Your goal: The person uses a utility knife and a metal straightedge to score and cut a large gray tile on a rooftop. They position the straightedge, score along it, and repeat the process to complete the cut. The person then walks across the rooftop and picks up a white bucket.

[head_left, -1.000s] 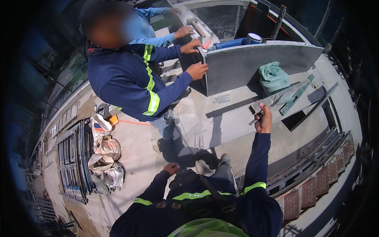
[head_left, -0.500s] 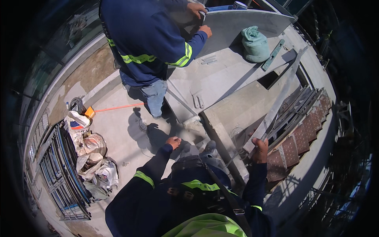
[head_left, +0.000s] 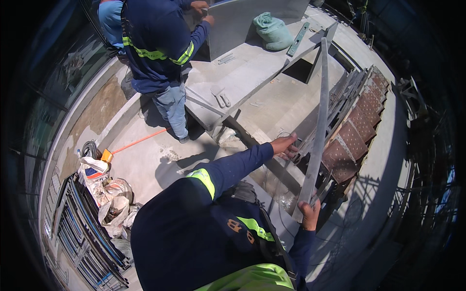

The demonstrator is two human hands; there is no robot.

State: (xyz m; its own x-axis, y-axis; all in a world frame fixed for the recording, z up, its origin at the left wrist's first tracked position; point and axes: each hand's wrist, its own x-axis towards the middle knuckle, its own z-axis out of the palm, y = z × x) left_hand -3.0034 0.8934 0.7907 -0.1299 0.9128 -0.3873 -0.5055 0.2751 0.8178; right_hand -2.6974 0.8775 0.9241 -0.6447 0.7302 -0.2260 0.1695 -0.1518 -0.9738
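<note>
Head view, right hand point(head_left: 309, 214) holding one metal bar point(head_left: 318, 131), one green sack point(head_left: 273, 33)

Two co-workers point(head_left: 156, 48) left of one green sack point(head_left: 273, 33). Right of it, one level point(head_left: 298, 40); nearer, the wearer's two hands point(head_left: 309, 214)

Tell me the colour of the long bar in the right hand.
The long bar is silvery grey, best seen in the head view.

The long bar point(head_left: 318, 140) looks smooth metal, the sack point(head_left: 274, 34) matt cloth.
</note>
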